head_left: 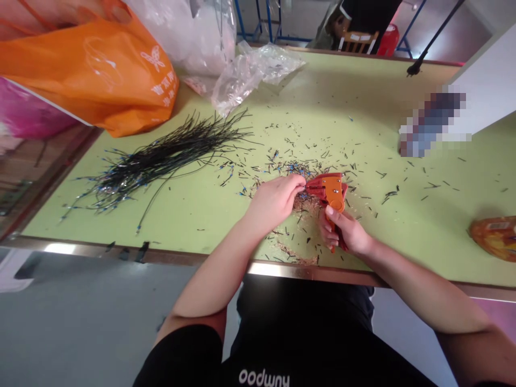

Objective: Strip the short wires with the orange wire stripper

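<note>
Left hand (276, 200): thumb and forefinger brought together in a pinch at the tool's nose, seemingly on a wire; the fingers hide most of the piece, so identity unconfirmed.
Right hand (349, 231): wrapped round the handles of the wire stripper (332, 188), thumb lying up towards its head. How far the handles are squeezed: cannot tell.
Wire stripper position: orange and red, towards the near edge of the table (423, 236), nose pointing to the left edge.
Black wires (161, 156): loose bundle between the left edge and the hands, lying slantwise from near the left edge towards the far edge; blue tips mostly at its left end.
Scraps (302, 167): dark snippets and blue bits, densest around the hands, thinning towards the far edge.
Far left corner: orange bag (105, 70), with clear plastic (258, 70) to its right along the far edge.
Step in hand: judged to be stripping, a wire end presented to the stripper's nose.
Next move: in my judgement calls for a steady left pinch, the wire kept straight, and a full squeeze of the right hand.
</note>
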{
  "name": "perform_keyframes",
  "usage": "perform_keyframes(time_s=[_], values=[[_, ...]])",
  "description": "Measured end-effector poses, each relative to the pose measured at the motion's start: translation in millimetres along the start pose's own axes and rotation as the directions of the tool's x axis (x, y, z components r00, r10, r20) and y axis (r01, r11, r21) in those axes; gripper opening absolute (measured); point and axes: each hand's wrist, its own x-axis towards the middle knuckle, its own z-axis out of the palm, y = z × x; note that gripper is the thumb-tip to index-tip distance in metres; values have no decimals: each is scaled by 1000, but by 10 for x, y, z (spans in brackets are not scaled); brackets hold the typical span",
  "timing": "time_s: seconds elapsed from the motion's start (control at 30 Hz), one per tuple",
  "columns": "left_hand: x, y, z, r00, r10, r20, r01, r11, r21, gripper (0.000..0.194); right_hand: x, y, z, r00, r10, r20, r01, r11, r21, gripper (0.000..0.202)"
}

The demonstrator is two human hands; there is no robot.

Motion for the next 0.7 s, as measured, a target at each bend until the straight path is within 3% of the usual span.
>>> perform_keyframes(time_s=[0.17,0.33,0.57,0.7], values=[[1,10,25,993,45,-106,-48,998,-33,22,-10,-3,28,996,-85,36,85,996,11,55],[11,-9,53,995,27,-100,-28,1000,-10,26,1,7,26,989,-140,50,142,990,-27,52],[29,-77,104,996,93,17,-93,995,24,32,44,41,1,994,-90,66,90,996,-1,49],[34,-60,70,993,92,77,-102,984,145,35,45,37,-31,992,-68,105,67,998,10,49]])
